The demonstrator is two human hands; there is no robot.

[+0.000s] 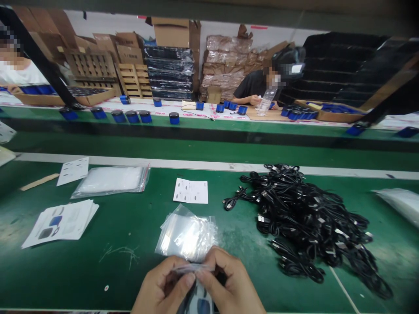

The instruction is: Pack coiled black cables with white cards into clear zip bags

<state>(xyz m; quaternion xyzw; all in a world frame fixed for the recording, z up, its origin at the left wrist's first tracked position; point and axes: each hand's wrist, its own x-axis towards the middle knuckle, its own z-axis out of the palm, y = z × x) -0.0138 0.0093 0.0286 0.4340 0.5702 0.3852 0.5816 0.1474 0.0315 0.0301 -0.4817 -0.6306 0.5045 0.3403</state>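
Observation:
At the near edge of the green table, my left hand (164,285) and my right hand (231,281) both pinch the top of a small clear plastic bag (194,267). Through the film shows a printed leaflet (203,305) with a blue picture. Something dark lies partly hidden behind my fingers; I cannot make out what it is. Just beyond my fingertips is a loose stack of clear plastic bags (188,235). Farther off, a folded white leaflet (190,191) rests on the table. To the right spreads a large heap of coiled black USB cables (304,213).
Left are a pile of printed leaflets (62,222), a filled plastic packet (111,179) and a wooden strip (39,182). Another packet (401,203) lies far right. Beyond, blue cylindrical items (174,118) line a ledge; a person in black (252,87) works there, another person sits far left.

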